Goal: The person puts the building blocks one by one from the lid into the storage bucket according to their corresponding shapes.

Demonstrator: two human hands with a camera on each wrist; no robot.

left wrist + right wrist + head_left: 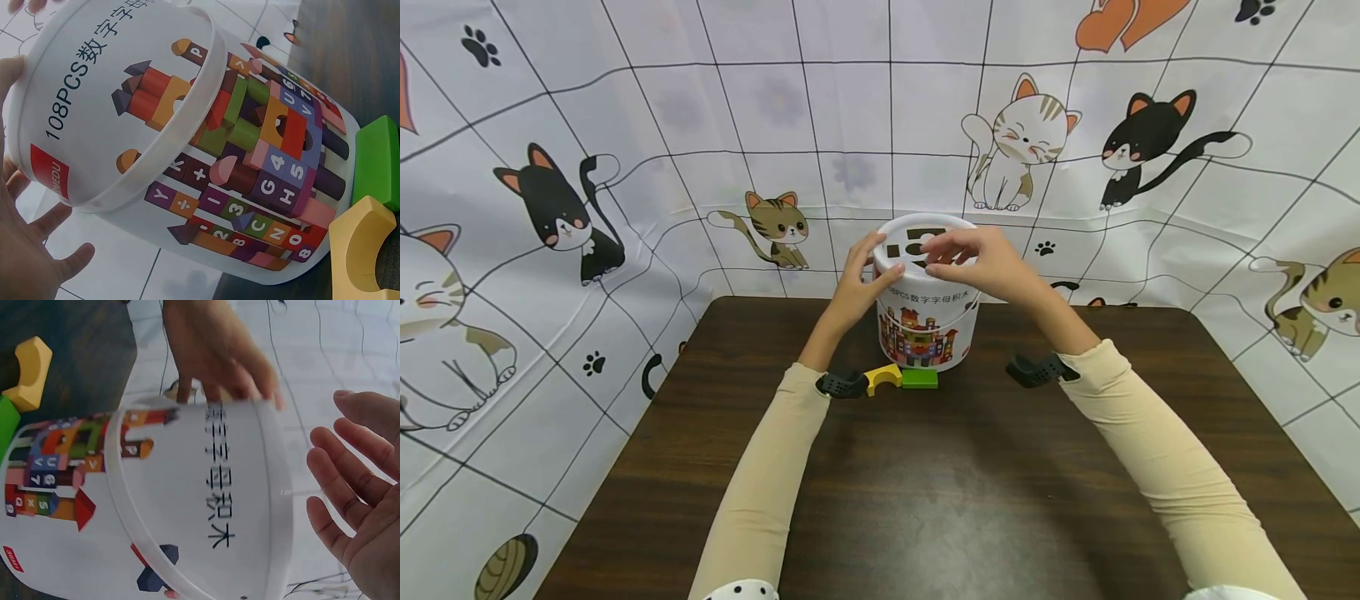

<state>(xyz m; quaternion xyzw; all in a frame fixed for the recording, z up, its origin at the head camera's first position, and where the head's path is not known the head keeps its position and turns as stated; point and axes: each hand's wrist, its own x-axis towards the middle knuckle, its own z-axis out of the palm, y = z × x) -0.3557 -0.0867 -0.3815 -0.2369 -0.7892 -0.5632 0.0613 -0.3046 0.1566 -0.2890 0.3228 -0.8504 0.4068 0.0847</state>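
A white bucket (pixel 925 296) printed with colourful block castles stands upright at the far side of the table. Its white lid (pixel 917 221) has dark cut-out shapes on top. My left hand (pixel 856 283) rests at the lid's left rim, fingers spread along the side and thumb toward the front. Above the lid's right part is my right hand (pixel 988 260), fingers loosely bent; in the right wrist view, nothing shows between them. Against the bucket's base lie a yellow arch block (pixel 347 250) and a green rectangular block (pixel 920 379), side by side.
The dark wooden table (pixel 910 500) stretches toward me in front of the bucket. Behind it hangs a white gridded sheet (pixel 850 108) with cartoon cats. A white carrying handle (pixel 203 106) loops across the bucket's front. Black straps (pixel 1037 370) are on both wrists.
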